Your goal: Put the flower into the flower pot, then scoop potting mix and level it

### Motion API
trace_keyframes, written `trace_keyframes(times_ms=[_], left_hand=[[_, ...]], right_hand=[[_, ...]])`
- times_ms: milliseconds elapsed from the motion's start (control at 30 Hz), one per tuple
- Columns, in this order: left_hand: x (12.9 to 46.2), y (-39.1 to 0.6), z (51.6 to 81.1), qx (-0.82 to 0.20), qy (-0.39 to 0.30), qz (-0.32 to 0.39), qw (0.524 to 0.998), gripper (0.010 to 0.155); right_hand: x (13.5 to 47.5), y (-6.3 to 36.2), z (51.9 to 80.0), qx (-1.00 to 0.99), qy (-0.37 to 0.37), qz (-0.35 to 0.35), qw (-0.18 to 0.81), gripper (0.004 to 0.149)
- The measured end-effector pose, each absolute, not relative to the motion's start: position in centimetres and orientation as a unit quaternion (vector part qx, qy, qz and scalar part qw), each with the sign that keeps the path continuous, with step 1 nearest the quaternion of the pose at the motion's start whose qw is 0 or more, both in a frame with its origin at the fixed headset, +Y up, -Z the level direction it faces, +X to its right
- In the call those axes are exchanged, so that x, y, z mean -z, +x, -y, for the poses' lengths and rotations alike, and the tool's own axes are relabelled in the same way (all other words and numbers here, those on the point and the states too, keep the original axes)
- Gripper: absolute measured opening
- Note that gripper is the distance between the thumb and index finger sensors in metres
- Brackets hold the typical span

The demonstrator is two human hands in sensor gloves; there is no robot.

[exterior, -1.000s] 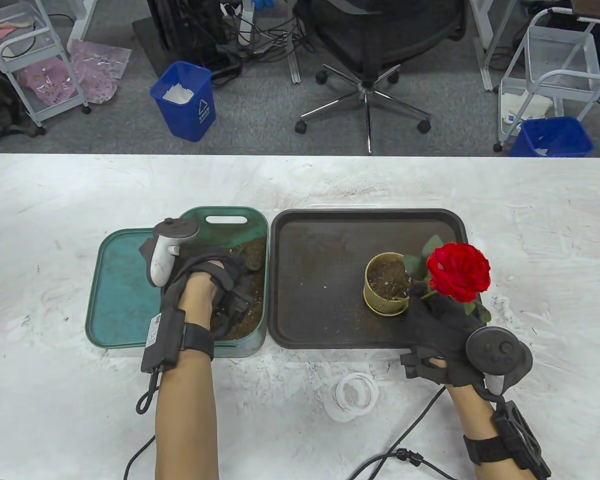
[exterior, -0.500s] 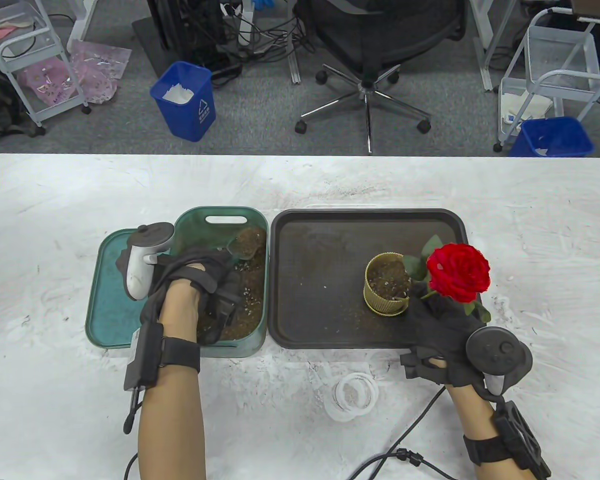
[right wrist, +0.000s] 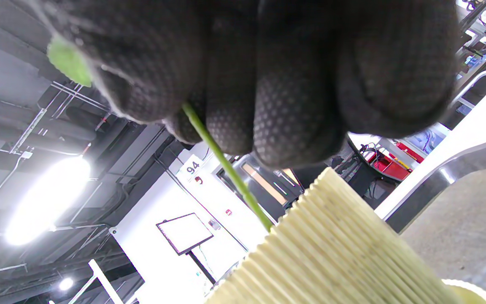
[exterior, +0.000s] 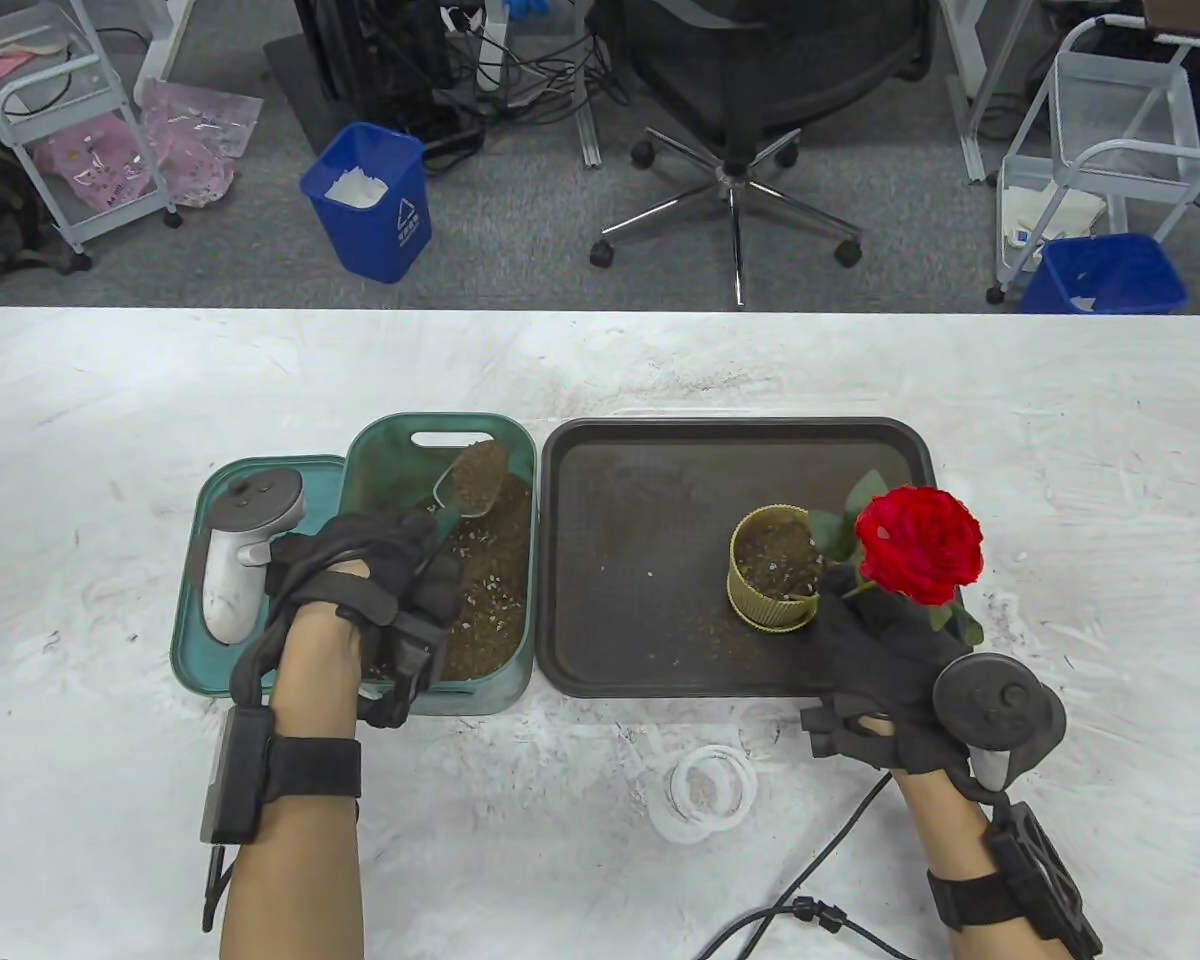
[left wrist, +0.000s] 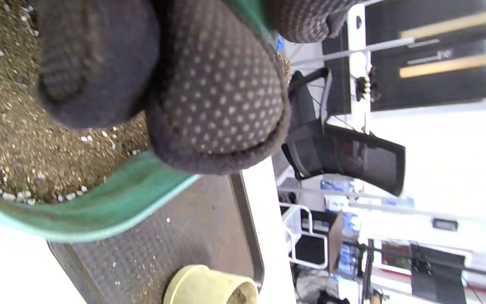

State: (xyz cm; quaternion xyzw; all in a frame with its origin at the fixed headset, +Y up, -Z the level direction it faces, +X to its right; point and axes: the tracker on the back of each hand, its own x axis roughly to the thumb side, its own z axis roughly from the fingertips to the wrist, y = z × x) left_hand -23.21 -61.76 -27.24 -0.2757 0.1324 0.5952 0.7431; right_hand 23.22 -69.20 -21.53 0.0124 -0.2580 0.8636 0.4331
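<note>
A ribbed yellow flower pot (exterior: 775,592) with soil in it stands on the dark tray (exterior: 650,560). The red rose (exterior: 918,545) leans over the pot's right rim, its green stem (right wrist: 222,156) running down into the pot (right wrist: 331,245). My right hand (exterior: 860,630) pinches that stem just right of the pot. My left hand (exterior: 410,590) grips the handle of a green scoop (exterior: 475,480). The scoop is heaped with potting mix and hangs over the green tub (exterior: 430,437), which holds potting mix (left wrist: 23,139). The left wrist view also has the pot (left wrist: 209,287) at its bottom edge.
The tub's teal lid (exterior: 192,640) lies flat to its left. Two white rings (exterior: 705,790) and a black cable (exterior: 820,870) lie on the white table near the front edge. An office chair, blue bins and wire carts stand beyond the far edge.
My left hand drew back toward the front left and rolled over. The scoop came up out of the mix, now loaded. The right hand and rose stayed put.
</note>
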Motion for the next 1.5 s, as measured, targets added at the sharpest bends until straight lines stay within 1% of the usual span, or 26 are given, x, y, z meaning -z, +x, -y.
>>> trace_keyframes(times_ms=[133, 367, 500, 567, 700, 900, 1000, 1100, 1267, 1333, 1500], left_hand=[[26.8, -20.3, 61.4, -0.602, -0.287, -0.075, 0.741, 0.056], [26.4, -13.2, 62.2, -0.608, -0.319, 0.013, 0.727, 0.056], [26.3, -9.1, 63.9, -0.615, -0.336, 0.039, 0.712, 0.056], [26.3, -6.9, 65.3, -0.614, -0.346, 0.047, 0.708, 0.056], [26.4, -4.4, 67.3, -0.601, -0.349, 0.049, 0.717, 0.056], [26.7, -2.3, 69.0, -0.56, -0.331, 0.05, 0.758, 0.056], [26.8, -1.9, 69.0, -0.531, -0.298, 0.041, 0.792, 0.056], [26.8, -1.5, 68.4, -0.509, -0.273, 0.043, 0.815, 0.056], [26.3, -0.3, 66.9, -0.444, -0.207, 0.049, 0.871, 0.055], [26.0, 0.4, 66.4, -0.403, -0.178, 0.052, 0.896, 0.055], [25.2, 0.9, 64.9, -0.331, -0.133, 0.071, 0.931, 0.055]], right_hand=[[21.5, 23.2, 69.2, -0.864, 0.013, 0.259, 0.432, 0.037], [21.5, 23.2, 69.2, -0.864, 0.012, 0.259, 0.431, 0.037], [21.5, 23.2, 69.2, -0.864, 0.012, 0.259, 0.432, 0.037], [21.5, 23.2, 69.2, -0.864, 0.012, 0.259, 0.431, 0.037], [21.5, 23.2, 69.2, -0.864, 0.012, 0.259, 0.432, 0.037], [21.5, 23.2, 69.2, -0.865, 0.013, 0.259, 0.43, 0.037], [21.5, 23.2, 69.2, -0.865, 0.014, 0.26, 0.429, 0.037], [21.5, 23.2, 69.2, -0.865, 0.014, 0.26, 0.428, 0.037], [21.5, 23.1, 69.2, -0.866, 0.015, 0.262, 0.425, 0.037], [21.5, 23.1, 69.2, -0.866, 0.016, 0.263, 0.424, 0.037], [21.5, 23.1, 69.3, -0.866, 0.016, 0.263, 0.424, 0.037]])
